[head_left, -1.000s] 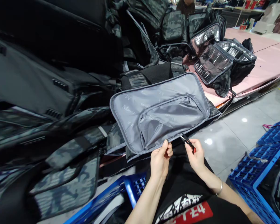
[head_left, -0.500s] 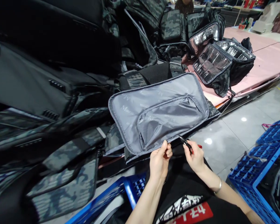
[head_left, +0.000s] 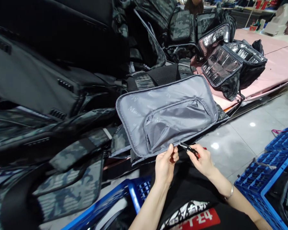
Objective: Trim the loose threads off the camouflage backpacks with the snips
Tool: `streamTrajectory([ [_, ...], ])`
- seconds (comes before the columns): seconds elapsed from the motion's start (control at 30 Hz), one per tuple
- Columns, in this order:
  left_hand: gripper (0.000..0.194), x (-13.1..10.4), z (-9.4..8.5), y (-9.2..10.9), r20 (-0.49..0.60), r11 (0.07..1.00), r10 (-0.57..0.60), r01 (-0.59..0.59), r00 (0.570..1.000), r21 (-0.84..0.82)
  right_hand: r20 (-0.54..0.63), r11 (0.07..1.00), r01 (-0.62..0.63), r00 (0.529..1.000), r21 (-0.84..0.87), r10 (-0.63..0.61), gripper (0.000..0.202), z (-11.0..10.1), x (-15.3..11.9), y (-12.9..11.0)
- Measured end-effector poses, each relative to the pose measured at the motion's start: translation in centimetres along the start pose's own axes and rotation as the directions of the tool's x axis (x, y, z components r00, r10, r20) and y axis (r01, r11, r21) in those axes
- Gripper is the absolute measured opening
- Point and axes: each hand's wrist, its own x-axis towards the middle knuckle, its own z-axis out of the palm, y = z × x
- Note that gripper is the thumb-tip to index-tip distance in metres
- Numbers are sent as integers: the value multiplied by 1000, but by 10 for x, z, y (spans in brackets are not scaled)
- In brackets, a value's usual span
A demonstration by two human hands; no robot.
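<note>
A grey-lined bag panel point(head_left: 156, 99) with a sewn pocket shape lies tilted in front of me, its lining facing up. My left hand point(head_left: 166, 161) pinches the panel's near edge between thumb and fingers. Small black thread snips point(head_left: 189, 149) with a bit of red are in my right hand point(head_left: 201, 159), whose fingers are wrapped round them. The snips' tip points left and touches or nearly touches the near edge, just right of my left fingertips. Whether a thread lies between the blades is too small to tell.
Dark camouflage bags point(head_left: 180, 25) are heaped behind and to the left. Open bags with silvery lining point(head_left: 222, 65) stand on the pink table point(head_left: 276, 64). Blue crates point(head_left: 254, 169) are at the lower right, and another blue crate point(head_left: 132, 191) is below me.
My right hand has brought the snips left along the panel's edge, closer to my left fingers. The left hand keeps its pinch. The whole view has shifted slightly.
</note>
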Motion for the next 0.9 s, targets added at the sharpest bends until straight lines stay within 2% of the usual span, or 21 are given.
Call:
streamTrajectory([
  [0.13, 29, 0, -2, 0, 1, 1000, 1, -1, 1000, 9, 60, 999, 41, 997, -33, -39, 17, 0, 7, -4],
  [0.4, 29, 0, -1, 1, 3, 1000, -5, 5, 1000, 12, 56, 982, 172, 984, -78, -168, 17, 2, 11, -2],
  [0.5, 30, -1, -1, 5, -6, 1000, 10, -10, 1000, 20, 47, 989, 147, 988, -15, -146, 16, 0, 9, -5],
  [0.6, 33, -1, -7, 14, -82, 994, 111, -112, 990, -9, -17, 997, 45, 999, 56, -44, 16, -9, 10, -8],
  [0.67, 36, -1, -13, 20, -185, 973, 218, -229, 958, -37, -28, 996, 22, 999, 89, -19, 15, -18, 14, -8],
  [0.73, 38, -3, -19, 24, -282, 948, 292, -316, 914, -44, 4, 991, 67, 998, 114, -68, 14, -26, 19, -6],
  [0.8, 37, -5, -23, 23, -317, 944, 309, -329, 897, -12, 47, 986, 130, 990, 107, -136, 16, -30, 24, -3],
  [0.9, 37, -6, -23, 16, -282, 962, 272, -265, 920, 61, 112, 988, 155, 981, 17, -156, 20, -27, 26, -4],
])
